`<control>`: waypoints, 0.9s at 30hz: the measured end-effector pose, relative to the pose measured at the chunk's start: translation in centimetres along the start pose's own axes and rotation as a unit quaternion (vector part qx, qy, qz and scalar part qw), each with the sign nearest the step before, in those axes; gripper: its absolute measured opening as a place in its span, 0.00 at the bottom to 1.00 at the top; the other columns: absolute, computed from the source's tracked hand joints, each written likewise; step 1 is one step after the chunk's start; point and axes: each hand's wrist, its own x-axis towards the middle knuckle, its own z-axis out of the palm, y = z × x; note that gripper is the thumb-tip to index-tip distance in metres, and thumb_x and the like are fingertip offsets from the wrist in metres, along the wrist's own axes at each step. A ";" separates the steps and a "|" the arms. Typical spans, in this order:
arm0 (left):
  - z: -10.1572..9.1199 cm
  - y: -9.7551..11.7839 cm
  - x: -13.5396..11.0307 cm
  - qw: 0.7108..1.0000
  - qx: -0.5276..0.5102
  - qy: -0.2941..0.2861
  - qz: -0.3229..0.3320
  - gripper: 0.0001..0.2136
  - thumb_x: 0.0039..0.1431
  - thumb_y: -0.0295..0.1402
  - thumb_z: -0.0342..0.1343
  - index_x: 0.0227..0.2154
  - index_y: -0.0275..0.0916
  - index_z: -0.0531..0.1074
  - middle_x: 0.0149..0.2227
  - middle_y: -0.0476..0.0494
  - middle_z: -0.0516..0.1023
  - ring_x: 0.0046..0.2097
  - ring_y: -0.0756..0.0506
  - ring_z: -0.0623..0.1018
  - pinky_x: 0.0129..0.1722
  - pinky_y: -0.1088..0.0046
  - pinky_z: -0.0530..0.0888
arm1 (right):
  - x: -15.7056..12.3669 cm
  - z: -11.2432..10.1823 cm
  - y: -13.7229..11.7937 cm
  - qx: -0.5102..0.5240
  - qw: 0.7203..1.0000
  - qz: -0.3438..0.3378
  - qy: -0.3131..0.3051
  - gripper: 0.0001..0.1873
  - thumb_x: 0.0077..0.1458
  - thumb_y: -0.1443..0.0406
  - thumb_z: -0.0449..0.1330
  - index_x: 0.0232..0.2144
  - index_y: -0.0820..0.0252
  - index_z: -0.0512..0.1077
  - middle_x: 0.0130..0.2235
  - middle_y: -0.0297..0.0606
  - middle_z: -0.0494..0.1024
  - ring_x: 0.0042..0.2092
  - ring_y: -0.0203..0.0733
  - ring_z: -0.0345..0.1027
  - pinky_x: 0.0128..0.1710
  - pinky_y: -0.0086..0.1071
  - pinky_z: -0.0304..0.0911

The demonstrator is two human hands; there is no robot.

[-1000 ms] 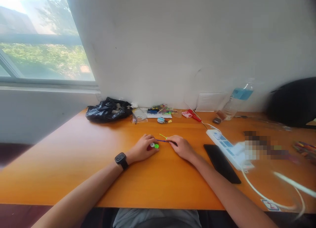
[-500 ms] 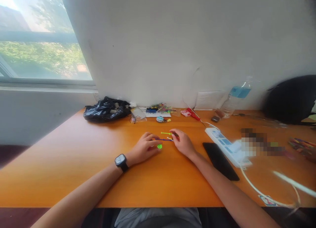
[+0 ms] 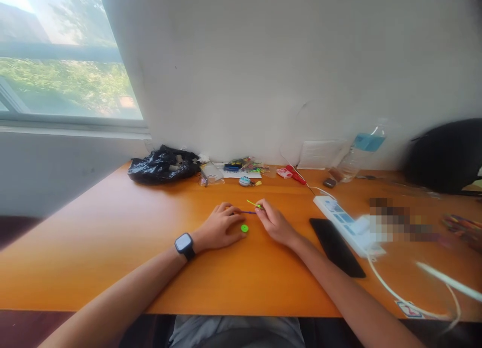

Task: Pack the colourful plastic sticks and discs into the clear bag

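Observation:
In the head view my right hand (image 3: 277,223) pinches a thin yellow-green plastic stick (image 3: 253,204), its free end pointing up and left. A thin blue stick (image 3: 248,212) spans the gap between my two hands, its right end close to my right fingers. My left hand (image 3: 222,226) rests on the table with fingers apart, the fingertips beside the left end of the blue stick. Just off my left thumb lies a small round bright green disc (image 3: 244,228) with a hole at its centre. My right fingertips are partly hidden.
Along the wall sit a black plastic bag (image 3: 161,166), a round tin (image 3: 244,181), several small colourful pieces (image 3: 248,164) and a red-handled tool (image 3: 296,175). To the right are a black phone-like slab (image 3: 336,247), a white power strip (image 3: 335,212) with cables, and a plastic bottle (image 3: 359,154).
The yellow-green stick has tilted in my right hand, and a white piece seen there before no longer shows. My left thumb and fingers have spread slightly; the green disc now shows whole.

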 end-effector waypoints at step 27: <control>0.2 -2.4 0.6 0.988 -0.092 0.063 -0.110 0.07 0.67 0.31 0.55 0.40 0.40 0.79 0.41 0.41 0.79 0.45 0.41 0.76 0.49 0.63 0.72 | -0.1 0.3 0.1 -0.033 0.997 -0.042 -0.047 0.12 0.74 0.59 0.49 0.41 0.53 0.70 0.36 0.36 0.78 0.37 0.44 0.72 0.39 0.34 0.60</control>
